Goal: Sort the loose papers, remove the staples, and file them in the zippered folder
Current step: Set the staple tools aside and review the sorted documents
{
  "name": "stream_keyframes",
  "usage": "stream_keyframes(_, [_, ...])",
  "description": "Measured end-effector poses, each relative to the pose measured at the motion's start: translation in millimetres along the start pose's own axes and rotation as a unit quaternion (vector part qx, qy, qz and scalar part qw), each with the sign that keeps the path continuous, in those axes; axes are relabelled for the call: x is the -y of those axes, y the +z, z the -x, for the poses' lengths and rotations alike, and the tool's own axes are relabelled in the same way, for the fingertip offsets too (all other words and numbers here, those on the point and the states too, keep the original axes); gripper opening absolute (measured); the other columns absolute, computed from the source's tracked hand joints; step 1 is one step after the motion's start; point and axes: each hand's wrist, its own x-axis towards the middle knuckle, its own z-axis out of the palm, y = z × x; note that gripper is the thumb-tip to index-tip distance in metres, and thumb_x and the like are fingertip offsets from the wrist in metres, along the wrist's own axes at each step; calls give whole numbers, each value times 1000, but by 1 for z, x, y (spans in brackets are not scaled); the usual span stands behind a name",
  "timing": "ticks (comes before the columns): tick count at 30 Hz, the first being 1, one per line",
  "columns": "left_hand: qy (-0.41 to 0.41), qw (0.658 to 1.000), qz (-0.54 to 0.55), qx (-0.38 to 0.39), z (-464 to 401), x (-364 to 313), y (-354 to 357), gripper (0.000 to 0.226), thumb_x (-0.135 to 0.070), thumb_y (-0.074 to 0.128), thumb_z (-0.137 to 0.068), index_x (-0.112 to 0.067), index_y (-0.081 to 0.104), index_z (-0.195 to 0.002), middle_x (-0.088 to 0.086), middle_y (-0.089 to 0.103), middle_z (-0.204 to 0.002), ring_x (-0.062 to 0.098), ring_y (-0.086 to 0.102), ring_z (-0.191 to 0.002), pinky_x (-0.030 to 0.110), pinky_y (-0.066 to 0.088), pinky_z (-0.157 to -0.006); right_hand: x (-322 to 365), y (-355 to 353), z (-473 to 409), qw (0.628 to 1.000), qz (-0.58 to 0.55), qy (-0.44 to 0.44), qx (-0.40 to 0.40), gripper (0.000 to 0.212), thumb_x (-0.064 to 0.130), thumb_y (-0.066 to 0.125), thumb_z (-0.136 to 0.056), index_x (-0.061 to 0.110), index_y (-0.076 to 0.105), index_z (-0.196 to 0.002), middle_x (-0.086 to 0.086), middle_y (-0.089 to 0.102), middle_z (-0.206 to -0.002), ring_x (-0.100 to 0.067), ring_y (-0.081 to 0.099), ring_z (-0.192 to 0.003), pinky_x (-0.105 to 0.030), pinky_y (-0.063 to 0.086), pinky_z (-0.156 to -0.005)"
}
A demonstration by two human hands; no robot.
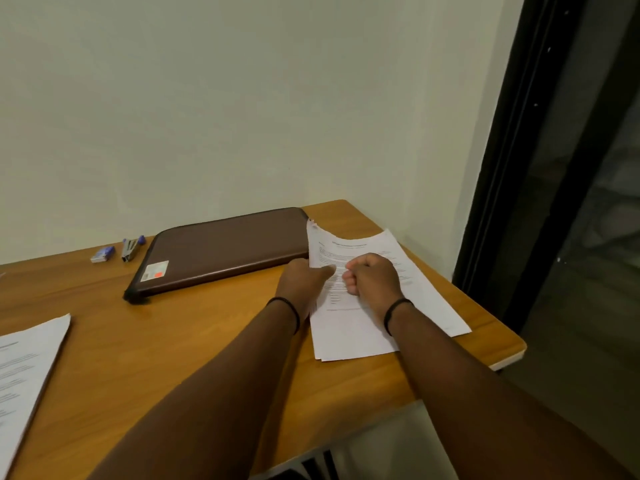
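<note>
A stack of printed papers lies at the right end of the wooden table. Its far left corner is ragged and curls up off the table. My left hand holds the stack's left edge, thumb on top of the page. My right hand rests on the middle of the top sheet as a curled fist, and nothing shows inside it. The brown zippered folder lies closed and flat just left of the papers, against the wall.
A small metal and blue stapler and a little staple box sit left of the folder. Another stack of printed sheets lies at the table's left edge. A dark door frame stands to the right.
</note>
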Motion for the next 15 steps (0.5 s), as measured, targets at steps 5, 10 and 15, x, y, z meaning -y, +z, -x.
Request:
stream_keyframes(5, [16, 998, 17, -52, -2, 8, -15, 7, -16, 70, -92, -15, 69, -85, 3, 75, -93, 21, 73, -81, 39, 63, -76, 9, 5, 2, 998, -67, 17, 2, 24, -1, 43, -92, 7, 66, -89, -12, 67, -81, -20, 60, -65, -29, 53, -59])
stream_keyframes(10, [61, 984, 165, -37, 25, 1, -73, 9, -13, 63, -98, -9, 69, -103, 3, 75, -94, 15, 75, -71, 21, 56, -55, 30, 8, 4, 950, 186, -180, -173, 37, 21, 62, -92, 11, 53, -127, -7, 55, -127, -24, 56, -112, -28, 45, -87])
stream_keyframes(15, [123, 958, 257, 17, 52, -9, -164, 25, -13, 56, -100, -5, 63, -123, 11, 74, -114, 30, 72, -103, 33, 60, -76, 61, 39, 30, 979, -124, -110, 120, 61, 28, 78, -86, 6, 51, -136, -6, 66, -125, -25, 65, -112, -43, 53, -95])
